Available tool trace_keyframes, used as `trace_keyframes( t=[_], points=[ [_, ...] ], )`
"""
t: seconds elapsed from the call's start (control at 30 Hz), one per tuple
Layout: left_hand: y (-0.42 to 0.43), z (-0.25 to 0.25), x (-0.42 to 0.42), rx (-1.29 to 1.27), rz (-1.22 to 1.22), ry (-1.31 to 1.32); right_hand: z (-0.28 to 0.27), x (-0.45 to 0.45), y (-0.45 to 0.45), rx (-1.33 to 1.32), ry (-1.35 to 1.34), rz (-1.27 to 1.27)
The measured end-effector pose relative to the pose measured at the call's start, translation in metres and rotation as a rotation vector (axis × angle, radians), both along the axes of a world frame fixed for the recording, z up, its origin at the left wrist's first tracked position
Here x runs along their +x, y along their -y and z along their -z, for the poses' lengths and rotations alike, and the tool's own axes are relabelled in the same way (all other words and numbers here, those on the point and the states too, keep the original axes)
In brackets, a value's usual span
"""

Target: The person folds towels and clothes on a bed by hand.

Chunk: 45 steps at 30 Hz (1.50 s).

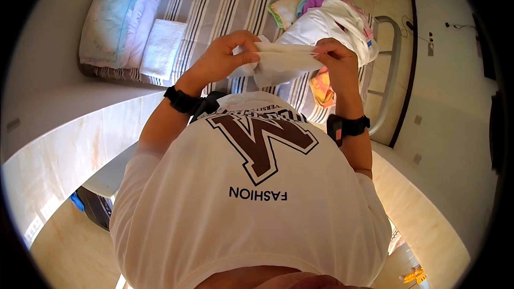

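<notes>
A thin, soft white sheet of translucent-looking material (pixel 286 64) hangs between the person's two hands in the upper middle of the frame, above the bed. The left hand (pixel 234 55) pinches its left end between thumb and fingers. The right hand (pixel 336 53) grips its right end by the upper edge, thumb and fingertips closed on it. The upper edge runs nearly straight from hand to hand, with a looser fold drooping below.

The bed, covered by a grey, white and dark striped cloth (pixel 214 0), fills the top of the frame. On it, at upper left, lie a pale blue and lilac padded pillow or quilt (pixel 120 18) and, just beside it, a folded white towel (pixel 164 48). Right of centre is a heap of crumpled white fabric (pixel 321 24), with purple cloth (pixel 317 0) at its upper side; an orange patterned cloth (pixel 322 90) lies just left of the right wrist. A curved grey metal rail (pixel 396 59) stands at the bed's right end.

At lower left is a dark, case-like object (pixel 96 206); whether it holds anything cannot be told.
</notes>
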State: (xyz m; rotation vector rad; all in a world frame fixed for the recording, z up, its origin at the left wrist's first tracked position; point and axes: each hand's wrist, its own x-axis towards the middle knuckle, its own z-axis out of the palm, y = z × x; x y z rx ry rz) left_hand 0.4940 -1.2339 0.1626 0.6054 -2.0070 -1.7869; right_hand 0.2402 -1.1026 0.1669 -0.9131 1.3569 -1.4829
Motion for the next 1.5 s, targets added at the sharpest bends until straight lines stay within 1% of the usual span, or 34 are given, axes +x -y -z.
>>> trace_keyframes(
  t=[0.03, 0.1, 0.23, 0.3, 0.33, 0.4, 0.43, 0.47, 0.53, 0.6, 0.67, 0.73, 0.77, 0.8, 0.83, 0.87, 0.9, 1.0, 1.13, 1.2, 1.23, 1.3, 1.33, 1.4, 1.43, 1.5],
  points=[
    [-0.001, -0.001, -0.001, 0.000, 0.001, 0.000, 0.005, -0.003, 0.001, 0.000, 0.000, 0.001],
    [-0.002, -0.004, -0.002, 0.085, 0.101, -0.060, 0.019, -0.008, 0.001, 0.033, -0.054, 0.010],
    [0.001, 0.001, -0.002, 0.116, 0.119, -0.090, 0.029, -0.009, -0.001, 0.114, -0.079, -0.066],
    [0.002, 0.003, -0.001, 0.326, 0.102, -0.112, 0.032, -0.004, -0.001, 0.170, -0.209, -0.192],
    [0.001, 0.002, -0.001, 0.327, 0.103, -0.111, 0.037, -0.001, -0.002, 0.171, -0.208, -0.190],
    [-0.001, 0.002, -0.001, 0.421, 0.058, -0.098, 0.049, 0.005, -0.001, 0.089, -0.237, -0.272],
    [-0.001, 0.003, -0.002, 0.421, 0.057, -0.098, 0.051, 0.008, -0.001, 0.133, -0.280, -0.298],
    [-0.002, 0.004, -0.002, 0.445, 0.032, -0.108, 0.054, 0.012, 0.000, 0.133, -0.279, -0.299],
    [-0.003, 0.006, -0.002, 0.468, 0.008, -0.119, 0.064, 0.021, 0.001, 0.112, -0.109, -0.264],
    [-0.002, 0.007, -0.003, 0.500, 0.008, -0.124, 0.069, 0.023, 0.004, 0.131, -0.060, -0.234],
    [-0.002, 0.011, -0.003, 0.489, 0.003, -0.140, 0.073, 0.022, 0.006, 0.150, -0.011, -0.204],
    [0.000, 0.013, -0.002, 0.477, -0.004, -0.157, 0.073, 0.017, 0.006, 0.173, 0.210, -0.069],
    [0.002, 0.014, -0.002, 0.403, -0.013, -0.127, 0.071, 0.014, 0.004, 0.127, 0.203, -0.018],
    [0.003, 0.014, -0.001, 0.329, -0.022, -0.096, 0.064, 0.011, 0.004, 0.127, 0.203, -0.019],
    [0.004, 0.013, 0.000, 0.330, -0.023, -0.096, 0.059, 0.007, 0.003, 0.118, 0.212, 0.029],
    [0.005, 0.012, 0.002, 0.102, -0.037, 0.014, 0.054, 0.004, 0.002, 0.109, 0.221, 0.078],
    [0.005, 0.011, 0.003, -0.126, -0.049, 0.124, 0.049, 0.001, 0.002, 0.050, 0.228, 0.051],
    [0.004, 0.021, 0.004, -0.147, 0.007, 0.122, 0.032, 0.001, -0.001, 0.000, 0.159, -0.005],
    [0.002, 0.015, -0.002, -0.124, 0.056, 0.117, 0.029, 0.001, 0.000, -0.036, 0.168, -0.009],
    [0.001, 0.015, -0.005, -0.105, 0.153, 0.036, 0.023, 0.005, 0.002, -0.087, 0.217, 0.008],
    [-0.001, 0.014, -0.006, -0.105, 0.153, 0.035, 0.024, 0.004, 0.003, -0.086, 0.216, 0.007],
    [-0.005, 0.012, -0.007, -0.005, 0.243, 0.036, 0.025, 0.001, 0.006, -0.120, 0.192, 0.041],
    [-0.006, 0.010, -0.007, -0.004, 0.243, 0.035, 0.024, 0.001, 0.007, -0.119, 0.191, 0.041],
    [-0.007, 0.006, -0.007, 0.092, 0.289, -0.025, 0.022, 0.004, 0.008, -0.056, 0.244, 0.066],
    [-0.007, 0.006, -0.007, 0.093, 0.289, -0.025, 0.023, 0.003, 0.007, -0.055, 0.244, 0.066],
    [-0.005, 0.008, -0.008, 0.191, 0.301, -0.115, 0.026, 0.001, 0.006, 0.020, 0.132, 0.046]
  ],
)
